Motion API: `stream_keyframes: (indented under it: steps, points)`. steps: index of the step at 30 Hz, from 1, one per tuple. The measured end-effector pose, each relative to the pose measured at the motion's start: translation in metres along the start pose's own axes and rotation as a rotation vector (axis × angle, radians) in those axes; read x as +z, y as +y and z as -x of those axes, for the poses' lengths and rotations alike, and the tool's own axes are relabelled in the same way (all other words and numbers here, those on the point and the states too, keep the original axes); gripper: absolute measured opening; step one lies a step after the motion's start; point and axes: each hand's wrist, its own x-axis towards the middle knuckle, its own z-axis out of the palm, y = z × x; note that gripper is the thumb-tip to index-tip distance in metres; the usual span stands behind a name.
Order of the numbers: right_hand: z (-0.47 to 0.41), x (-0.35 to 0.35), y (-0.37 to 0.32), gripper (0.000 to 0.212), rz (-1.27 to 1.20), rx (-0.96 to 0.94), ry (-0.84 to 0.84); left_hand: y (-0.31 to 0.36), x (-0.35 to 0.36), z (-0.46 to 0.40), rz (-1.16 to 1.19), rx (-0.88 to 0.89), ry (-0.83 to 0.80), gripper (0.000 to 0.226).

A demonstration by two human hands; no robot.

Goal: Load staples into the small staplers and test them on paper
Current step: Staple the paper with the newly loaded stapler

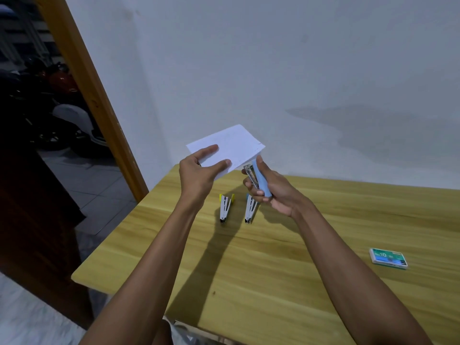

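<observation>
Above the wooden table (298, 245), the left hand (196, 175) pinches a folded paper (231, 145) while the right hand (271, 192), fingers curled tight, grips a blue stapler (261, 180) at the paper's corner, two more staplers (225, 207) and a staple box (388, 258) lying below.
</observation>
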Motion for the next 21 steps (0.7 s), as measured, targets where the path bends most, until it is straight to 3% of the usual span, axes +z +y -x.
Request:
stream_keyframes:
  steps: [4, 6, 16, 21]
  points:
    - [0.0, 0.002, 0.003, 0.065, -0.014, 0.0, -0.047, 0.001, 0.008, 0.003, -0.056, 0.039, 0.03, 0.048]
    - [0.0, 0.004, 0.003, 0.057, 0.013, -0.009, -0.052, 0.002, 0.011, 0.005, -0.082, 0.051, 0.028, 0.048]
    - [0.0, 0.004, 0.0, 0.046, -0.002, -0.056, 0.014, 0.007, 0.019, 0.01, -0.133, 0.135, 0.003, 0.041]
    - [0.001, 0.006, -0.002, 0.042, -0.053, -0.079, 0.073, 0.003, 0.022, 0.009, -0.085, 0.088, -0.016, 0.034]
